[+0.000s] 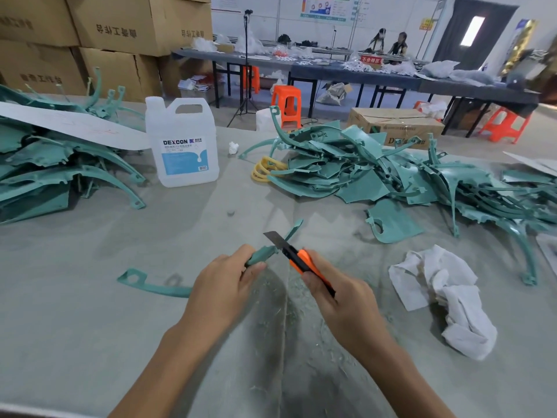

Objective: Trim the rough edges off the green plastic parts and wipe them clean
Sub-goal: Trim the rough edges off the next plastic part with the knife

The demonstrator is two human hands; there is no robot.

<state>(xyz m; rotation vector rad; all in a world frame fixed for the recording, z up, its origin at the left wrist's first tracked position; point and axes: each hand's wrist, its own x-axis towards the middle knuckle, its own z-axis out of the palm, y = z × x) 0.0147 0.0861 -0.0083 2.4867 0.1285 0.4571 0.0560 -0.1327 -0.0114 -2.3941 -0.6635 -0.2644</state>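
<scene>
Left hand [223,282] grips the curved green plastic part [261,254] over the middle of the table [90,327], fingers curled round it. Right hand [337,300] clasps the orange utility knife [301,262], its blade at the part's edge.

Only two hands and two forearms of the person are seen. The left hand [223,285] is just below the centre, toward 7 o'clock, and the left forearm [156,372] reaches the picture's edge at 7 o'clock. The right hand [340,300] is toward 5 o'clock, and the right forearm [401,375] reaches the edge at 5 o'clock. Hands, wrists and forearms are all bare. Both forearms are slim and smooth. Both hands show their backs, with the knuckles.
</scene>
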